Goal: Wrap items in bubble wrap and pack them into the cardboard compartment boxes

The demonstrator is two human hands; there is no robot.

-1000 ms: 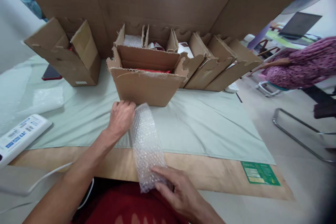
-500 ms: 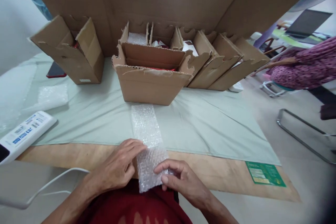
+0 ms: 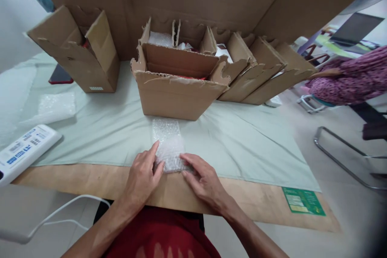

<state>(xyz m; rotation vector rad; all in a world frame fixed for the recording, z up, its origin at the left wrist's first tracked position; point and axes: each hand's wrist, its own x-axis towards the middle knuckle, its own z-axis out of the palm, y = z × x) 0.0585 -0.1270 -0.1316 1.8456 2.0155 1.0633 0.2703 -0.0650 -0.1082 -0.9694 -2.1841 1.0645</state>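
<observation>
A strip of clear bubble wrap (image 3: 169,145) lies on the green cloth in front of the middle cardboard box, its near part folded over into a flat, thicker packet. My left hand (image 3: 144,171) grips the packet's left edge, index finger along the side and thumb at the near corner. On the opposite edge, my right hand (image 3: 205,177) holds the near right corner between thumb and fingers. Whether anything lies inside the fold, I cannot tell. The open cardboard box (image 3: 172,94) just beyond has something red in it.
Several open cardboard boxes (image 3: 263,68) stand in a row behind; another box (image 3: 87,60) stands left. At left lie bubble wrap (image 3: 57,105), a phone (image 3: 61,75) and a white labelled device (image 3: 27,151). A green card (image 3: 304,201) is at the wooden edge (image 3: 250,197). Someone sits at right.
The near end of the bubble wrap has been folded away from me onto the rest. Both hands have moved forward and now hold its two sides.
</observation>
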